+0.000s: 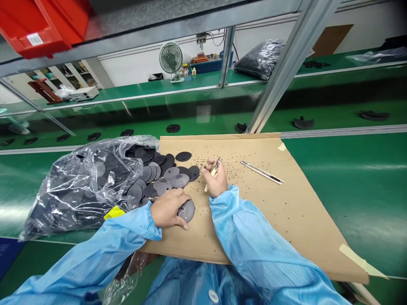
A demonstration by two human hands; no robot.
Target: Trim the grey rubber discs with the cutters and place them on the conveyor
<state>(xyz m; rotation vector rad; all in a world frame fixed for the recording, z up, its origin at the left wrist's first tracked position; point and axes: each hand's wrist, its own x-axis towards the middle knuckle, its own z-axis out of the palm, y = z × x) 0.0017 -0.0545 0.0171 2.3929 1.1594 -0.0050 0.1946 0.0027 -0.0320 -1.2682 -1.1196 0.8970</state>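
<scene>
Fingers of my left hand curl round a dark round disc lying at the front left of the cardboard sheet. In my right hand is a small knife with a pale yellow handle, its tip pointing up and away. Several black and grey discs lie in a loose pile left of my hands, spilling from a clear plastic bag. One black disc rests apart behind the pile. Small black crumbs are scattered over the cardboard around my right hand.
A thin blade pack lies on the cardboard at the right. Behind it, dark parts sit spaced along a green conveyor. A metal post rises behind the cardboard. A red bin is on the upper left shelf.
</scene>
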